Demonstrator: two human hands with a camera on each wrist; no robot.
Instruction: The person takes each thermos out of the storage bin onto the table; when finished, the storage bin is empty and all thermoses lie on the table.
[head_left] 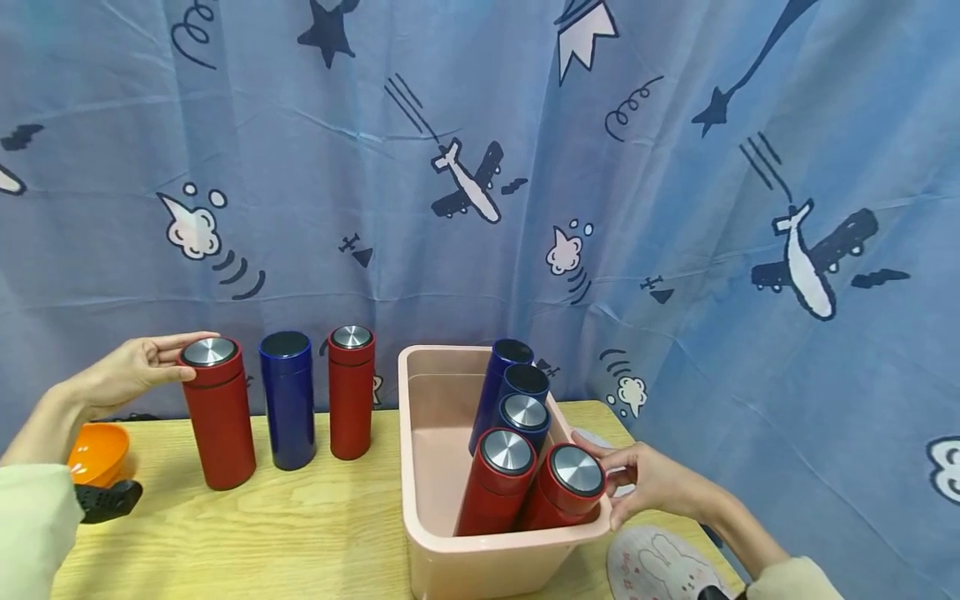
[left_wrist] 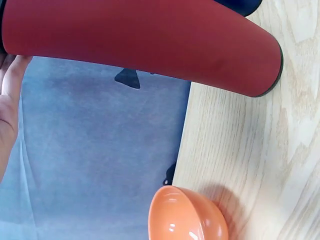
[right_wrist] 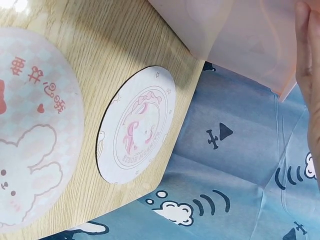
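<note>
My left hand (head_left: pixel 138 373) grips a red thermos flask (head_left: pixel 219 425) near its silver-topped lid, thumb in front and fingers behind. That flask leans slightly; whether its base touches the table I cannot tell. To its right stand a blue flask (head_left: pixel 288 404) and another red flask (head_left: pixel 352 396), both upright. A pink plastic bin (head_left: pixel 487 546) holds several flasks along its right side, among them a red flask (head_left: pixel 495 492) and a dark blue flask (head_left: pixel 491 387), leaning. My right hand (head_left: pixel 648 479) holds the bin's right rim, fingers and thumb spread along it.
An orange bowl (head_left: pixel 97 454) sits at the table's left, behind my left forearm. Right of the bin lie a round rabbit mat (head_left: pixel 663 567) and a smaller round white mat (right_wrist: pixel 137 125). A blue patterned curtain (head_left: pixel 300 208) hangs behind the wooden table (head_left: pixel 300 533).
</note>
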